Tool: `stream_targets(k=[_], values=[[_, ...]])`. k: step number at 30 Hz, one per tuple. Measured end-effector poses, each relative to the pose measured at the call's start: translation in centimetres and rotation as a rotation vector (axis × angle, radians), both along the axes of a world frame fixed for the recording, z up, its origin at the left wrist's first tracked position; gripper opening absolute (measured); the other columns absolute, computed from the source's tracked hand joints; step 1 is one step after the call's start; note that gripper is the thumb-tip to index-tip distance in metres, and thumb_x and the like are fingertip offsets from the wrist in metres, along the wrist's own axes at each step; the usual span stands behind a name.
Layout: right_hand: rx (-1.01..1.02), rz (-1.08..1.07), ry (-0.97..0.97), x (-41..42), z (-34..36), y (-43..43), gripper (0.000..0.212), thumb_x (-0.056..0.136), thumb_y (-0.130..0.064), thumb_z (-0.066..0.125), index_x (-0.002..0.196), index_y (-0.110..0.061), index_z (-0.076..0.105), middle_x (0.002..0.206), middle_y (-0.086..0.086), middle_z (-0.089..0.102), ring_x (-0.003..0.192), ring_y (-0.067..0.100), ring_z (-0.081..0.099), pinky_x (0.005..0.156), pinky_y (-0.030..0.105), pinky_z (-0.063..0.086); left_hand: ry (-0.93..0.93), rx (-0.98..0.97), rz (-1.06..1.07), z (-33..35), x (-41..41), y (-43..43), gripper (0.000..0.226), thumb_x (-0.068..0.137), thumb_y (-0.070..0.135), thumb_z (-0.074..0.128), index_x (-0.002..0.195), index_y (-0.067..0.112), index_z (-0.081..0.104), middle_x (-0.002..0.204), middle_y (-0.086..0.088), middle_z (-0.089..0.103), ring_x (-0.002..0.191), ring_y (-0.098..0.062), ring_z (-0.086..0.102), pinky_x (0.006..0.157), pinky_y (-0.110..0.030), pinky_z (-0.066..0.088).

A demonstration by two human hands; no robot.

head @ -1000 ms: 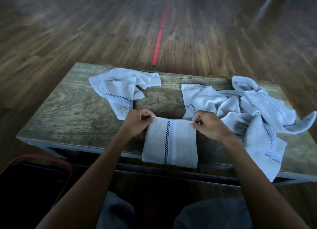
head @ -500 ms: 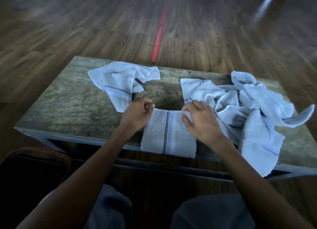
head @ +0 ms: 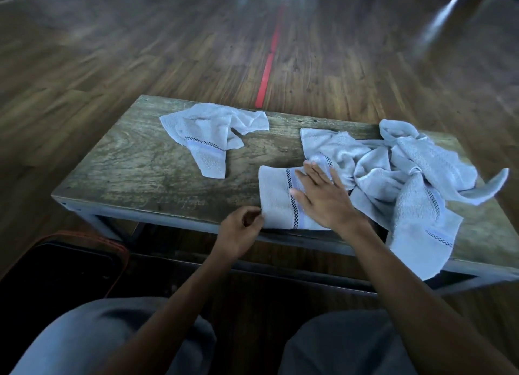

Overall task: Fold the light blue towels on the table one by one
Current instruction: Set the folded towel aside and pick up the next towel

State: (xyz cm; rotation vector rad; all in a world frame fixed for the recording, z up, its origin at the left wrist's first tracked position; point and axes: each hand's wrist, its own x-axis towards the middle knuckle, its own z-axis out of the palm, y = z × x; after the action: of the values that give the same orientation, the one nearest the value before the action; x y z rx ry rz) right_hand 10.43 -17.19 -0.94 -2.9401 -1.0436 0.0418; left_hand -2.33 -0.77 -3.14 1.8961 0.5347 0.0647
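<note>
"Smoothing the folded towel (head: 276,197) with the right grip (head: 323,203) now: released, laid flat, palm down across the checked stripe, grasping nothing."

"Gone from pinching the far edge a second ago, then?"

"Yes. Let go of that far-right corner and slid down onto the cloth. Same story with the left grip (head: 241,231): dropped from the far-left corner to the near-left one, low and centre in the frame, and apparently pinching it there between thumb and curled fingers."

"Meaning what for the fold?"

"Probably finished, bar the pressing. Lying as a neat rectangle at the front edge of the table (head: 140,172), just right of centre, close beside the heap of loose towels (head: 407,172). Touching or not, impossible to tell under the hand."

"Anything left after that?"

"Plenty. Not yet folded: that heap at the right of the frame, with one end hanging over the front edge, and a single crumpled towel (head: 205,136) towards the upper left of the tabletop, well apart from the folded one."

"Next, then?"

"Likely leaving this one be, then drawing a fresh towel from the heap. Worth minding the closeness: easy to drag the folded piece askew by tugging there."
</note>
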Motion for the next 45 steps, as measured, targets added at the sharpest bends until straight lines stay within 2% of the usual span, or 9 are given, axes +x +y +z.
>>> stream_targets(k=[3,7,18,22,27,32,39,42,45], values=[[0.023,-0.011,0.114,-1.1,-0.8,0.8,0.076,0.089,-0.065,0.01,0.151,-0.022,0.007,0.16,0.001,-0.004,0.146,0.013,-0.009,0.118,0.039,-0.008,-0.058,-0.08,-0.035,-0.2,-0.1,-0.9,0.025,0.087,0.025,0.065,0.11,0.015,0.061,0.08,0.003,0.063,0.057,-0.003,0.056,0.053,-0.02,0.045],[-0.022,-0.064,0.16,-1.2,-2.4,0.8,0.083,0.08,-0.071,0.001,0.151,-0.027,-0.003,0.158,-0.001,-0.016,0.143,0.011,-0.021,0.118,0.043,-0.009,-0.027,-0.274,-0.065,-0.1,-0.2,-1.7,0.027,0.086,0.023,0.067,0.105,0.006,0.059,0.077,-0.005,0.063,0.042,-0.006,0.053,0.041,-0.019,0.042],[0.077,-0.13,0.098,-1.6,-1.7,2.4,0.073,0.091,-0.066,0.018,0.149,-0.022,0.017,0.16,0.003,0.004,0.147,0.016,-0.005,0.118,0.046,-0.008,0.007,-0.209,0.058,0.1,-0.1,-1.3,0.029,0.089,0.038,0.06,0.077,0.012,0.058,0.053,0.005,0.058,0.044,-0.017,0.063,0.041,-0.023,0.046],[0.044,-0.067,0.118,-1.7,-1.8,2.7,0.071,0.09,-0.068,0.017,0.151,-0.033,0.007,0.16,0.0,-0.005,0.147,0.016,-0.01,0.118,0.046,-0.008,0.0,-0.217,0.133,0.0,0.1,-1.6,0.032,0.092,0.039,0.057,0.086,0.008,0.061,0.047,0.003,0.057,0.043,-0.017,0.062,0.038,-0.02,0.042],[-0.031,-0.086,0.208,-0.8,-2.1,2.3,0.071,0.087,-0.073,0.014,0.149,-0.041,-0.002,0.158,-0.005,-0.018,0.143,0.012,-0.022,0.116,0.045,-0.015,0.063,-0.153,0.072,-0.3,0.3,-1.0,0.034,0.093,0.041,0.053,0.076,0.011,0.055,0.059,0.0,0.06,0.045,-0.017,0.064,0.04,-0.023,0.044],[0.128,-0.102,0.297,-0.7,-1.9,2.4,0.059,0.095,-0.06,0.014,0.149,-0.04,0.008,0.16,-0.005,-0.007,0.145,0.009,-0.016,0.117,0.043,-0.012,0.095,-0.093,0.043,-0.2,0.5,-0.6,0.036,0.092,0.048,0.051,0.079,0.015,0.051,0.066,-0.003,0.062,0.045,-0.017,0.064,0.041,-0.023,0.044],[0.109,-0.037,0.147,-1.8,-1.8,1.4,0.059,0.096,-0.058,0.02,0.15,-0.034,0.015,0.16,-0.002,0.001,0.146,0.012,-0.008,0.118,0.042,-0.01,0.126,0.193,-0.045,0.1,1.0,0.6,0.045,0.09,0.054,0.049,0.065,0.016,0.05,0.065,-0.004,0.063,0.055,-0.022,0.066,0.056,-0.037,0.054],[0.683,-0.18,0.45,-2.1,-0.8,0.1,0.051,0.098,-0.049,0.035,0.144,-0.029,0.034,0.155,-0.003,0.027,0.139,-0.001,0.017,0.117,0.027,0.011,0.203,0.523,-0.125,1.4,1.9,1.1,0.046,0.091,0.057,0.042,0.071,0.017,0.052,0.074,-0.001,0.061,0.07,-0.02,0.061,0.068,-0.035,0.05],[1.177,-0.427,0.426,-1.4,1.2,-2.0,0.028,0.099,-0.041,0.041,0.118,-0.031,0.058,0.121,-0.011,0.06,0.111,-0.003,0.051,0.103,0.023,0.039,0.087,0.699,-0.087,3.7,3.2,1.1,0.038,0.093,0.052,0.041,0.093,0.017,0.056,0.083,0.003,0.059,0.078,-0.018,0.057,0.072,-0.036,0.048]])
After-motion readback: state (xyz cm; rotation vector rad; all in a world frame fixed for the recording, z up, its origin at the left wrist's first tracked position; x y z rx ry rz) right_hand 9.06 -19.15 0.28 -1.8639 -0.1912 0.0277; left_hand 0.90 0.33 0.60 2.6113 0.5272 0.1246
